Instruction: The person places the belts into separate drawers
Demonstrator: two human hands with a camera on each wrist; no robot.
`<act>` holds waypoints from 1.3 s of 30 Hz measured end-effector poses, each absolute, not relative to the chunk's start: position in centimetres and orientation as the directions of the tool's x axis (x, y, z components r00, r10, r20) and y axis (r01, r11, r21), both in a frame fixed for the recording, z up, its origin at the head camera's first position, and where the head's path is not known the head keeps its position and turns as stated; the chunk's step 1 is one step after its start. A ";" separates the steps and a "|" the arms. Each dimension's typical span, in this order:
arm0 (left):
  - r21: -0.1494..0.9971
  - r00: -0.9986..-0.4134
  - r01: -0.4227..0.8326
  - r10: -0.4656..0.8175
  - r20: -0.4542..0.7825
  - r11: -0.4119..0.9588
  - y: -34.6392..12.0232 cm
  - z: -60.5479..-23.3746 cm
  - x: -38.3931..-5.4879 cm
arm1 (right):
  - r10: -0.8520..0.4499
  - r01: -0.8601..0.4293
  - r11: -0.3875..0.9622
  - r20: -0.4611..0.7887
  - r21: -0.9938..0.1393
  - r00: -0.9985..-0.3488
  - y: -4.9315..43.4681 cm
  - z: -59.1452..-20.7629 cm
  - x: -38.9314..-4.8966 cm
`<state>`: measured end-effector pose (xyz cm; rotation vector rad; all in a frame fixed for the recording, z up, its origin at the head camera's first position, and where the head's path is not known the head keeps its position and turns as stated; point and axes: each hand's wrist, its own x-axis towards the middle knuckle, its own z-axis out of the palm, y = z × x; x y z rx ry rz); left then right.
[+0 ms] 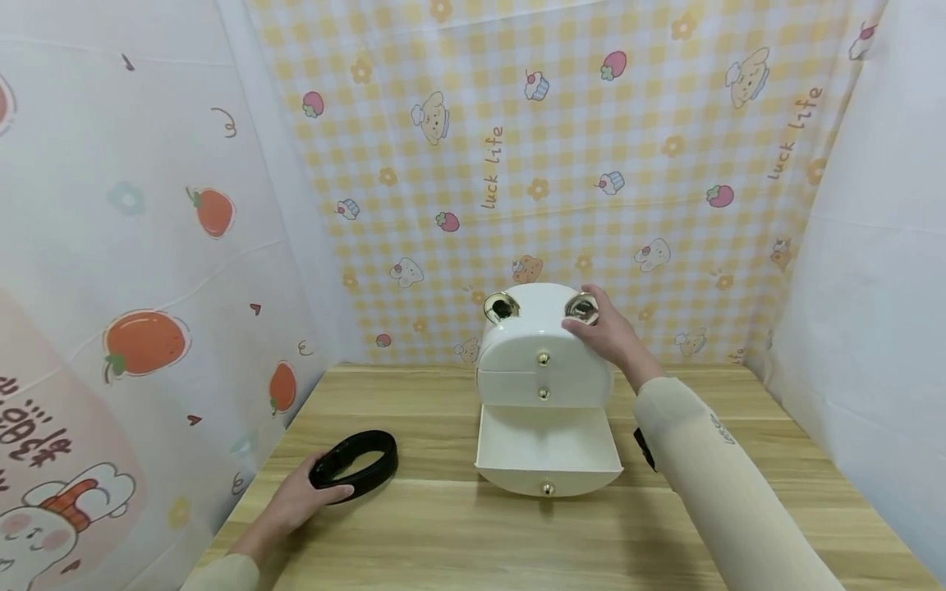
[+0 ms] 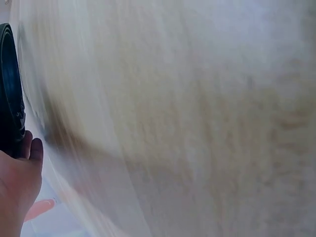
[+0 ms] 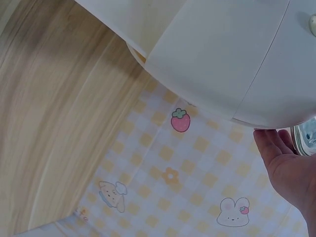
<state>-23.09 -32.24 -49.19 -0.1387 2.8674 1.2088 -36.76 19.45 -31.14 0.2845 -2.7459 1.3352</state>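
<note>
My left hand (image 1: 299, 492) grips a coiled black belt (image 1: 380, 472) at its near left side, thumb in front. In the left wrist view, the belt (image 2: 11, 89) shows at the left edge, with fingers on its lower end. A white frog-shaped drawer box (image 1: 510, 386) stands upright on the table, its bottom drawer (image 1: 547, 439) pulled out and bare inside. At the top right of the box, my right hand (image 1: 613, 332) holds on round the gold-rimmed eye (image 1: 581, 308), thumb in front and fingers behind. Its fingertips touch the box's side in the right wrist view.
The wooden table (image 1: 429, 542) carries both things. Behind it hangs a yellow checked cloth (image 1: 458, 180), with a printed cloth (image 1: 185, 279) on the left and a white one (image 1: 879, 271) on the right. A small black item (image 1: 645, 449) shows beside the right sleeve.
</note>
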 end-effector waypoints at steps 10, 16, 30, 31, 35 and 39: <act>0.737 -0.996 -0.072 -0.080 -0.025 0.672 -30.9 -47.7 -23.4 | -0.125 -0.185 0.600 0.137 -0.778 -0.983 19.6 -31.9 -36.7; 0.773 -0.998 -0.040 -0.060 -0.003 0.634 -29.1 -46.6 -24.2 | -0.119 -0.193 0.601 0.151 -0.776 -0.981 19.6 -32.1 -36.6; 0.840 -0.995 0.100 0.044 0.091 0.534 -24.0 -42.5 -25.1 | -0.122 -0.202 0.596 0.161 -0.777 -0.979 19.1 -31.8 -36.4; 0.848 -0.994 0.106 0.049 0.094 0.519 -23.7 -42.3 -25.2 | -0.122 -0.203 0.596 0.162 -0.777 -0.979 19.0 -31.8 -36.5; 0.862 -0.988 0.154 0.101 0.120 0.483 -22.0 -41.5 -25.5 | -0.115 -0.202 0.603 0.167 -0.771 -0.979 19.1 -31.8 -36.4; 0.871 -0.978 0.202 0.141 0.154 0.448 -20.3 -40.7 -26.1 | -0.109 -0.199 0.608 0.168 -0.768 -0.980 19.3 -31.6 -36.5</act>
